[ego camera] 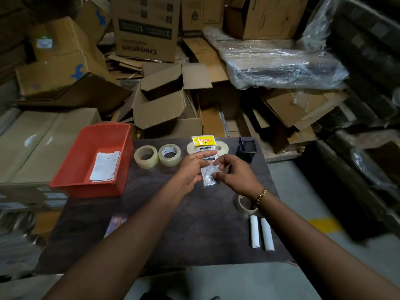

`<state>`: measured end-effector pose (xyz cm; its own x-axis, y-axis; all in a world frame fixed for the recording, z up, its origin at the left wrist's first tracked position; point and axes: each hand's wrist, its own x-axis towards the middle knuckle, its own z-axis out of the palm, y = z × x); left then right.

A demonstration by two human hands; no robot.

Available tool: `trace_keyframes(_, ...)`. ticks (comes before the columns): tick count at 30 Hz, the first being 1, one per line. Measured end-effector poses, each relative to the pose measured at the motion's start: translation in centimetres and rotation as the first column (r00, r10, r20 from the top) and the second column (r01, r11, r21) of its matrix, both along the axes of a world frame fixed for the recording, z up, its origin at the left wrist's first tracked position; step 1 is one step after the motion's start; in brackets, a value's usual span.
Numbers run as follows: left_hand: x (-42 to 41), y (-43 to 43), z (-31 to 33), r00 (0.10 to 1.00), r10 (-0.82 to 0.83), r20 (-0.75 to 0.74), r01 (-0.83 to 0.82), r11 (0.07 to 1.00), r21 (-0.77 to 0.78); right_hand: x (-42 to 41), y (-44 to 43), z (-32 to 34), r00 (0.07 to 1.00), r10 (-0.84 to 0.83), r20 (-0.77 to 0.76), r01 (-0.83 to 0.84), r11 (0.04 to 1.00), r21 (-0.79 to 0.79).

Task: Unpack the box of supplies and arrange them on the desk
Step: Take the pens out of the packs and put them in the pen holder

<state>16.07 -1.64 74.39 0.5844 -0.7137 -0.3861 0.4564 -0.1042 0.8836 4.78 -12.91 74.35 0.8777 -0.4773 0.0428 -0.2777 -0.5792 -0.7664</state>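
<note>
Both my hands hold a clear plastic packet with a yellow header card (204, 146) above the middle of the dark desk (194, 230). My left hand (191, 169) grips its left side, my right hand (233, 172) pinches its lower right. An orange bin (69, 169) at the desk's left holds a stack of papers (106, 166). Two clear tape rolls (146, 157) (170, 155) stand in a row at the back, with flatter rolls (223, 147) partly hidden behind the packet. A black pen holder (246, 149) stands at the back right.
Two white tubes (260, 232) lie at the desk's right front, and a tape roll (243, 204) sits partly under my right wrist. A small packet (115, 224) lies near my left forearm. Piled cardboard boxes (166, 109) and plastic-wrapped goods (281, 61) crowd behind the desk.
</note>
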Motion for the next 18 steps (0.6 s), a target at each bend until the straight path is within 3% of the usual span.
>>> trace_keyframes(3, -0.1, -0.4, 0.0, 1.0, 0.015, 0.016, -0.015, 1.0, 0.007, -0.1, -0.2, 0.3, 0.999, 0.018, 0.032, -0.016, 0.997, -0.078)
trace_keyframes(5, 0.4, -0.5, 0.0, 0.999, 0.041, 0.025, -0.041, 0.999, 0.004, -0.3, 0.2, 0.8, 0.992, 0.045, 0.118, -0.04, 0.998, -0.045)
trace_keyframes(7, 1.3, -0.4, 0.3, 0.996, 0.094, 0.0, -0.094, 0.996, -0.009, -0.7, 0.4, 0.8, 0.976, 0.086, 0.199, -0.11, 0.987, 0.113)
trace_keyframes(10, 3.1, 0.1, 0.9, 0.99, 0.143, -0.002, -0.143, 0.989, -0.025, -1.1, 0.8, -0.2, 0.971, 0.102, 0.218, -0.189, 0.885, 0.426)
trace_keyframes(14, 4.5, 0.5, 1.7, 0.991, 0.12, 0.065, -0.116, 0.991, -0.061, 0.1, 1.6, -1.5, 0.998, 0.042, 0.044, -0.058, 0.856, 0.513)
trace_keyframes(16, 4.8, 0.3, 2.3, 0.991, 0.07, 0.116, -0.058, 0.994, -0.097, 1.2, 2.2, -1.5, 0.999, -0.017, -0.042, 0.04, 0.783, 0.621)
trace_keyframes(18, 4.8, -0.1, 3.0, 0.985, 0.028, 0.169, -0.006, 0.992, -0.128, 2.3, 2.7, -1.5, 0.994, -0.099, -0.055, 0.103, 0.59, 0.8)
